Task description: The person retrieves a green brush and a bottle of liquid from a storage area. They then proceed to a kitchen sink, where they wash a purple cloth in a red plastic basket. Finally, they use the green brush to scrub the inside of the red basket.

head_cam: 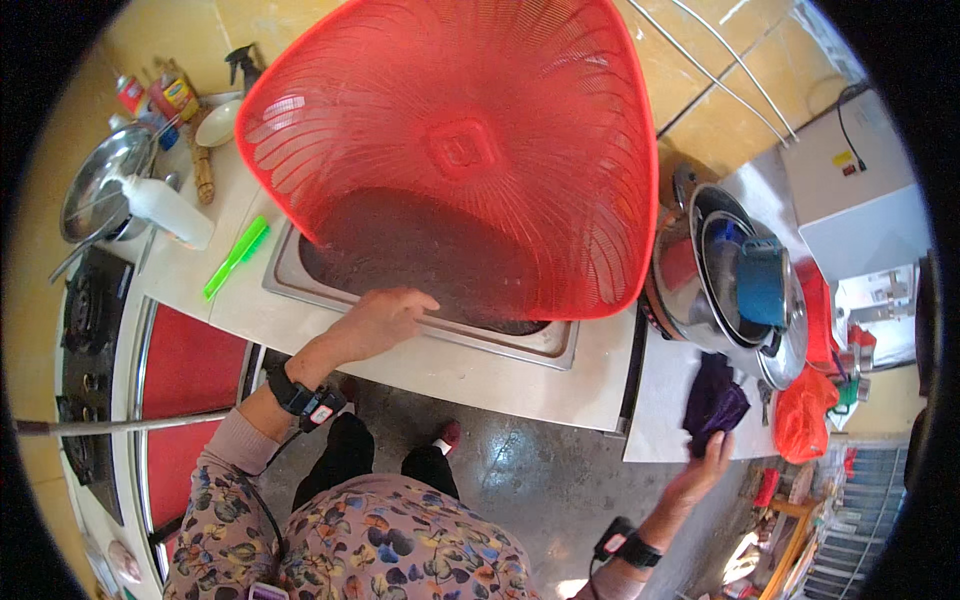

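Observation:
A large red plastic basket (457, 150) with slotted sides leans over the steel sink (555, 352), its open mouth facing me. Dark, murky-looking contents show at the basin; I cannot tell how much is water. Above the sink's front rim is my left hand (382, 319), fingers bent, with no object visible in it. Over on the right, my right hand (705, 461) grips the lower end of a crumpled dark purple cloth (716, 401) at a white tabletop's edge. The palm side of the left hand is hidden.
A green brush (236, 259) and a white bottle (169, 210) lie left of the sink, near a steel pan (94, 191) and a stove (94, 300). Stacked pots (679, 277), a blue mug (761, 281) and a red plastic bag (802, 412) crowd the right side.

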A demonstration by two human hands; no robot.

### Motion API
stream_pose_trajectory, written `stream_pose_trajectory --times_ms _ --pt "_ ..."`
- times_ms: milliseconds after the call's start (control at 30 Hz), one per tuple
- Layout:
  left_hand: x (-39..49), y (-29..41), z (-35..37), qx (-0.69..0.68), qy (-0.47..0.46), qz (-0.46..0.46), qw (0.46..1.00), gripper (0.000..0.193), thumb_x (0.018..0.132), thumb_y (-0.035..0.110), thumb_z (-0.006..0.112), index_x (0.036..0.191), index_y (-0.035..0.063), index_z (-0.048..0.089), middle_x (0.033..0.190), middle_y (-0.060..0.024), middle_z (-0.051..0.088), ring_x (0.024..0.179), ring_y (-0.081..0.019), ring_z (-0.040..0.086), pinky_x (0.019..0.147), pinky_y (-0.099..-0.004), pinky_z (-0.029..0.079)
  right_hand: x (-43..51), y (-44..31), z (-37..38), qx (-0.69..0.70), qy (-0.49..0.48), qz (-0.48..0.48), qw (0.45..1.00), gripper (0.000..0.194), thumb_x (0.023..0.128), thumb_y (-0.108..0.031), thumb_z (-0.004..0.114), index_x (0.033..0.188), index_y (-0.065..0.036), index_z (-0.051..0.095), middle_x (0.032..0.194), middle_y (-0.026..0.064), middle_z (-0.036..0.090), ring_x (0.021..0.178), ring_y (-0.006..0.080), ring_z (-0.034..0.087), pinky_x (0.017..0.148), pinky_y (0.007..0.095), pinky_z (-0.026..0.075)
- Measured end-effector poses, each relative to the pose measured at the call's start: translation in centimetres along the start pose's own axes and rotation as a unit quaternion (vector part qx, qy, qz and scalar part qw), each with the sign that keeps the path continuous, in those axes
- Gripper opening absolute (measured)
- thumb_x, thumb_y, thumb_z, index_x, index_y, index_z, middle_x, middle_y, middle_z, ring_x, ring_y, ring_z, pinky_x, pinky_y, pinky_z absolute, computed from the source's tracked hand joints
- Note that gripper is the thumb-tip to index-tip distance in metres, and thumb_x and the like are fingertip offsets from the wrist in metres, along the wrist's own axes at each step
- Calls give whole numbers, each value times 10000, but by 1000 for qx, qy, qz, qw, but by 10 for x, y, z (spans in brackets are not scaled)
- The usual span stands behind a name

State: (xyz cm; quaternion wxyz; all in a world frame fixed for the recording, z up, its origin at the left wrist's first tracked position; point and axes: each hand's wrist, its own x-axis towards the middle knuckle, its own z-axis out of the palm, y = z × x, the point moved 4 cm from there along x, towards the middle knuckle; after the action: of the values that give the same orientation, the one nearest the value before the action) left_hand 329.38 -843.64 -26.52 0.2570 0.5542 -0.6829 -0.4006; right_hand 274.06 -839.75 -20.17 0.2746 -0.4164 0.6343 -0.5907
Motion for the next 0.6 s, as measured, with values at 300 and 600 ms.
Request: stream_pose_trajectory --times_ms 300,600 --pt "-75 -82 -93 113 352 -60 927 330 833 7 700 1158 60 666 1104 -148 673 991 -281 681 836 -381 556 44 -17 66 -147 -27 -160 976 368 931 -113 717 1273 -5 631 1386 181 587 1251 268 578 1019 387 498" --pt "-140 -192 -155 433 254 -374 780 730 841 167 733 1504 252 438 1397 -145 565 1236 -320 570 912 -553 476 -30 -156 344 92 -395 -87 910 392 897 -5 729 1273 -5 621 1234 109 669 1130 206 644 982 343 512"
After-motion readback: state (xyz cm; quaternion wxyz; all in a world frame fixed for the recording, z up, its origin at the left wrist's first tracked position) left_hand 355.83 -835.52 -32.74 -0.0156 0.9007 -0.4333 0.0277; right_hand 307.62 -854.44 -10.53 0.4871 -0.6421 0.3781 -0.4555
